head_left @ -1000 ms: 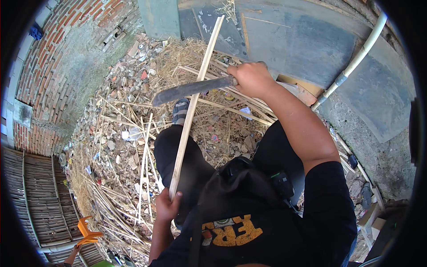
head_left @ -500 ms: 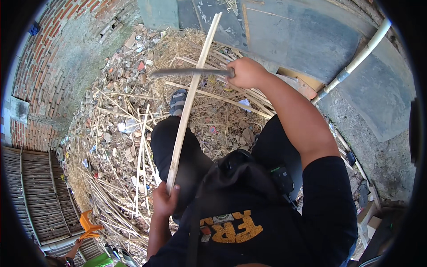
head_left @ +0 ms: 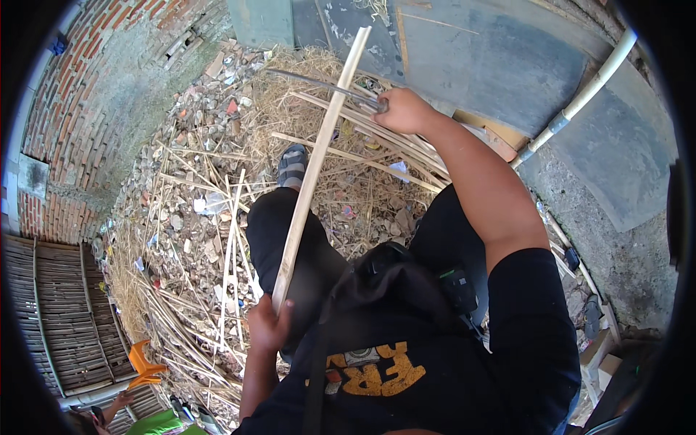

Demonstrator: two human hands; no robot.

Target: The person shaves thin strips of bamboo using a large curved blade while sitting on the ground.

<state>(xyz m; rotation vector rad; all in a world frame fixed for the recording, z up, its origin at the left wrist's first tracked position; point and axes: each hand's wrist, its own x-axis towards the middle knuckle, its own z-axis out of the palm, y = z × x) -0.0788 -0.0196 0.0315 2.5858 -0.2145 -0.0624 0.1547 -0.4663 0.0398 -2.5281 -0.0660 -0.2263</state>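
A long, pale split-bamboo strip [head_left: 312,177] slants up and away from me across my left thigh. My left hand [head_left: 268,328] is closed round its near end. In my right hand [head_left: 406,112] is the grip of a machete. The dark, narrow machete blade [head_left: 301,78] points left and crosses the strip near its far part, looking almost edge-on. I cannot tell whether blade and strip touch. Under the strip, my left foot in a grey sandal [head_left: 292,165] rests on the littered ground.
Split strips [head_left: 230,254] lie over rubble and wood shavings [head_left: 293,76]. A brick wall [head_left: 69,123] stands left, dark panels [head_left: 478,61] and a pale pipe [head_left: 591,90] right. At lower left, another person's hand [head_left: 125,399] is by an orange plastic chair [head_left: 145,362].
My right hand has moved slightly away from me. The machete blade has risen toward the strip's far end and tilted. The strip's far end has shifted a little right; my left hand keeps its hold.
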